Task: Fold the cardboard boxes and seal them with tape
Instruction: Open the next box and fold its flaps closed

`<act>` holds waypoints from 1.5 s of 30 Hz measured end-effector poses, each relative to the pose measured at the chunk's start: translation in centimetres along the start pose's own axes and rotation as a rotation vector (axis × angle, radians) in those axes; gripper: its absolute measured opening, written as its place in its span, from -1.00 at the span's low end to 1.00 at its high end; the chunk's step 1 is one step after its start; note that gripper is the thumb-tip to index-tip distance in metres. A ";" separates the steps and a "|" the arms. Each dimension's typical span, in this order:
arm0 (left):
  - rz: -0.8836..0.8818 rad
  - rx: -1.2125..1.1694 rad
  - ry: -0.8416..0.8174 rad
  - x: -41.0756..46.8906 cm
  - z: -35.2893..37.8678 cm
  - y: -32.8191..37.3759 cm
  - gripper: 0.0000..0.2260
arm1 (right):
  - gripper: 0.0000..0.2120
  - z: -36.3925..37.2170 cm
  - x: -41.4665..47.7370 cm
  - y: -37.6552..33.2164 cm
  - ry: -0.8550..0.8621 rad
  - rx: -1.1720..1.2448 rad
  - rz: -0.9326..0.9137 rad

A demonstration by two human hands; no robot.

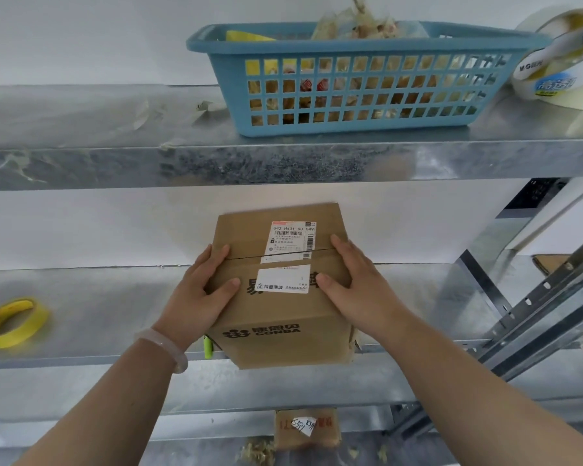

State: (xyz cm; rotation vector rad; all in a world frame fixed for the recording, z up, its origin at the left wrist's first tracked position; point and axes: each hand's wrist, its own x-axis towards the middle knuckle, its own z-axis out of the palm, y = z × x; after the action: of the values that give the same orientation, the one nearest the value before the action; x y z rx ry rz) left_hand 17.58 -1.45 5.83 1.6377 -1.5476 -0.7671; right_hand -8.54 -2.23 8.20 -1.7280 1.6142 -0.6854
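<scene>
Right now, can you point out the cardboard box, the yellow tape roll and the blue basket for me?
cardboard box [283, 351]: head view, front face below the printed logo.
yellow tape roll [31, 327]: head view, its outer yellow band.
blue basket [350, 48]: head view, its front rim.

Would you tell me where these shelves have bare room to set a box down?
Middle shelf: bare between the yellow tape roll and the cardboard box, and right of it. Upper shelf: mostly bare left of the blue basket; crowded between basket and clear tape rolls.
</scene>
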 end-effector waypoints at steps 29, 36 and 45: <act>-0.028 0.153 -0.019 -2.8 2.7 2.4 -0.45 | -0.35 -0.4 -2.2 2.5 0.074 0.064 0.088; -0.012 0.244 -0.034 -2.1 3.1 5.4 -0.45 | -0.39 -2.7 -1.3 3.1 0.066 0.172 0.134; 0.003 0.147 -0.217 -0.9 7.6 5.8 -0.42 | -0.40 -5.6 -2.0 5.9 0.119 0.134 0.201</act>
State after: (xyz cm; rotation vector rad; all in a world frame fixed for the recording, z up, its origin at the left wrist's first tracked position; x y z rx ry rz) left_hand 8.03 -1.42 6.48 1.7027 -1.7948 -0.8705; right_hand -16.81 -0.95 7.45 -1.4304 1.7529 -0.7904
